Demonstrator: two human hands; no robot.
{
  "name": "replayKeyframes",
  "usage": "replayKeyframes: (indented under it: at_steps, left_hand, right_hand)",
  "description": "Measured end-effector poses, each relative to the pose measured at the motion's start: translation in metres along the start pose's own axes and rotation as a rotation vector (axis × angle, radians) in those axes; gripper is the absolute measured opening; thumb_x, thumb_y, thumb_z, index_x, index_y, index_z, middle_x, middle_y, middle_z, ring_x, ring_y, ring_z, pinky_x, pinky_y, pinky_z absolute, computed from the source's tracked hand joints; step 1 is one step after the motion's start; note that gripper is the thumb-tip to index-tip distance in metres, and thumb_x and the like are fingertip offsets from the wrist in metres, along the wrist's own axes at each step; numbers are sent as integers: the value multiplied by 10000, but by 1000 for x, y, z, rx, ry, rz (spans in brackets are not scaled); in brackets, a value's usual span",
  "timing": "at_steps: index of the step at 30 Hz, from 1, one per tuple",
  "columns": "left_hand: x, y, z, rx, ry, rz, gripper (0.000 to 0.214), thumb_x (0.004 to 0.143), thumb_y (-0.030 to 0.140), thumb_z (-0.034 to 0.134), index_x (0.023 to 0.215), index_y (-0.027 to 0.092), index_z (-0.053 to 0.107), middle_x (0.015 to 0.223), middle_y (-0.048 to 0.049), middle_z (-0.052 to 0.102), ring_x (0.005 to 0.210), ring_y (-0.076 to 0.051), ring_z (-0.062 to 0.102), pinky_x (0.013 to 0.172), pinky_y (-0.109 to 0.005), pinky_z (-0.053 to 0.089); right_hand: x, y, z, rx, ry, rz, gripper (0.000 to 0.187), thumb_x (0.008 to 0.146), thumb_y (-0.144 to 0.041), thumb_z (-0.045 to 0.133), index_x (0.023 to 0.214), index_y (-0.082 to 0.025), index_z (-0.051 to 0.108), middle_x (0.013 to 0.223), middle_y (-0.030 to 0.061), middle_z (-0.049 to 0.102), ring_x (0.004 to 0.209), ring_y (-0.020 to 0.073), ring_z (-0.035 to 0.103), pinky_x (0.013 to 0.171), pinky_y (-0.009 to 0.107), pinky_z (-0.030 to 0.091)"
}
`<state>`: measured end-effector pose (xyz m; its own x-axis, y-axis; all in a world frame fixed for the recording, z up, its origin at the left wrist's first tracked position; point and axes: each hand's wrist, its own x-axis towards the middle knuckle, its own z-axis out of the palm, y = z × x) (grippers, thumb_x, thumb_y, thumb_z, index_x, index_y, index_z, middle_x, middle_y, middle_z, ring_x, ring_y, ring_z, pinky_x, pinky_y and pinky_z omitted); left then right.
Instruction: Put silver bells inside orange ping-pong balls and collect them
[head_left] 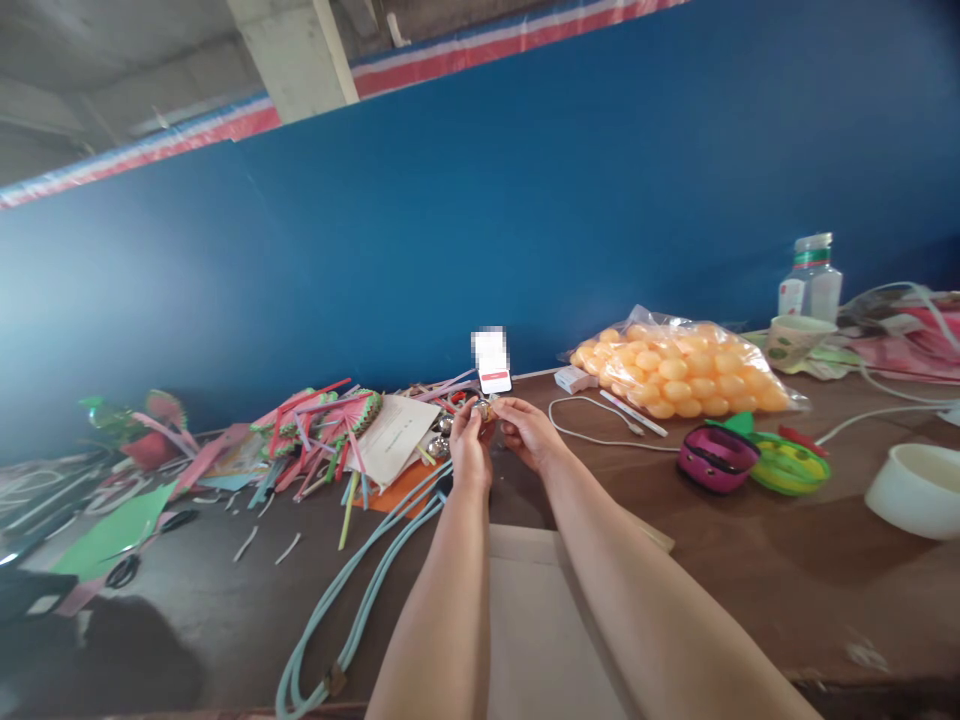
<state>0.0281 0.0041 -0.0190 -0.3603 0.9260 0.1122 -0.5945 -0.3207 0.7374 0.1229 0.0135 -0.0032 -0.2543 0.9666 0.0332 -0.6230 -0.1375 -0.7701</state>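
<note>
Both arms reach forward over the brown table. My left hand (471,455) is closed around a small shiny metal ball (482,409), held up near its fingertips. From the other side my right hand (529,432) meets it, thumb and fingers pinched together at the ball's edge. Whether the right fingers hold some smaller piece is too small to see. Just left of my left hand lie more shiny silver balls (439,446). Behind the hands stands a phone (495,381) with a lit screen, partly blurred out.
To the left are a heap of coloured strips (315,430), a white paper (394,435), black-handled scissors (124,571) and a light-blue cord (360,590). A bag of orange balls (682,370), a purple pouch (716,462), a white bowl (919,495) and a bottle (814,285) stand right.
</note>
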Motion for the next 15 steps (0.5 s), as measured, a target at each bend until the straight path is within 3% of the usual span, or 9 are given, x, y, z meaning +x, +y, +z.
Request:
replayKeyframes:
  at_steps: [15]
  left_hand:
    - [0,1,-1,11,-11,-11,357,667,324,775,984,195,674,907,-40,693,789,-150,642,754,-289,465]
  right_hand:
    - [-1,0,2,-31,7,-15,367,512,-374,871,687,-178,614,646,-31,571,479,33,313,399,186,148]
